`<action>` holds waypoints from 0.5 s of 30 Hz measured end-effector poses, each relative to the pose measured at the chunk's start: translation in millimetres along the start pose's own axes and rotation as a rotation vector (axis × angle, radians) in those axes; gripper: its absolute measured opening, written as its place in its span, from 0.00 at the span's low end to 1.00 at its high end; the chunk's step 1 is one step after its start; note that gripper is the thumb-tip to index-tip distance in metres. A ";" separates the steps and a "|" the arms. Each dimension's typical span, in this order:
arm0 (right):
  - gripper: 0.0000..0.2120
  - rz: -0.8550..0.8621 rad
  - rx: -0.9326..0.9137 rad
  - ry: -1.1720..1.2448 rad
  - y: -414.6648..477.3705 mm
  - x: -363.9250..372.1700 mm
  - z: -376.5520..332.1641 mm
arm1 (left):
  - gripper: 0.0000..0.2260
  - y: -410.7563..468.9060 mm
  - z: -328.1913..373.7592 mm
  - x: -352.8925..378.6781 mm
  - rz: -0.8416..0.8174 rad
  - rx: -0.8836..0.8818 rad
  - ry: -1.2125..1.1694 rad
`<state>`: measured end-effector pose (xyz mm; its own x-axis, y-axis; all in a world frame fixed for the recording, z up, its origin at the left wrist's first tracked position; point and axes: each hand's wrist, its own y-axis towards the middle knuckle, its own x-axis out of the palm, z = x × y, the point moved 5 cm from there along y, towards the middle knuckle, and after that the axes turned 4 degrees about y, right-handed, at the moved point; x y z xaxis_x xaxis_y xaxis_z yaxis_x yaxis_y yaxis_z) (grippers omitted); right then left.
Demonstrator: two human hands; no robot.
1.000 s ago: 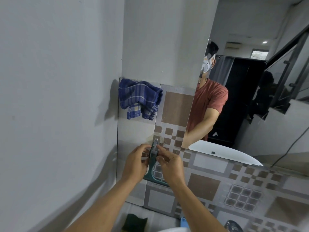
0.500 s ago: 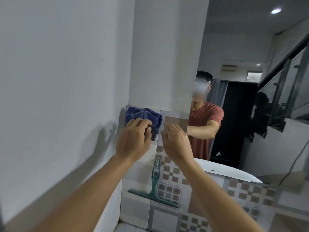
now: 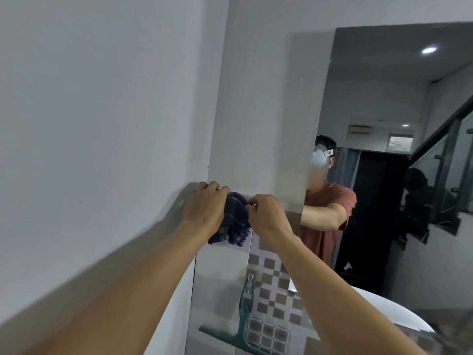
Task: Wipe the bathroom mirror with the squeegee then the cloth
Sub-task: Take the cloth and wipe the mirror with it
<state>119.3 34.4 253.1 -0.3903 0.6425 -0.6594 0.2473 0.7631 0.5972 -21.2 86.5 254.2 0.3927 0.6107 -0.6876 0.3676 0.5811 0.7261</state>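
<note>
Hands [image 3: 207, 208] [image 3: 268, 216] flank, grip cloth [image 3: 234, 221].

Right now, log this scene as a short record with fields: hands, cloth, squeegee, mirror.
left hand: gripping the cloth from its left side
right hand: pinching the cloth's right edge
cloth: blue plaid, bunched against the wall at the top of the tiles
squeegee: teal, hanging on the tiled wall below, untouched
mirror: to the right, reflecting the person
</note>
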 end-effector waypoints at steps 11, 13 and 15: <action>0.12 0.103 -0.061 0.032 -3.2 -18.4 -10.7 | 0.09 3.7 3.3 -3.1 -0.012 0.000 0.089; 0.12 0.107 -0.072 0.059 -5.9 -24.0 -13.0 | 0.10 2.1 5.5 -1.5 -0.008 0.001 0.089; 0.12 0.116 -0.084 0.085 -8.3 -28.6 -14.1 | 0.15 1.5 6.1 -1.5 0.008 -0.006 0.056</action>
<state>116.0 8.7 273.4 -0.4376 0.7149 -0.5453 0.2214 0.6735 0.7053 -16.1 83.2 256.4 0.3475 0.6449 -0.6807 0.3590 0.5791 0.7320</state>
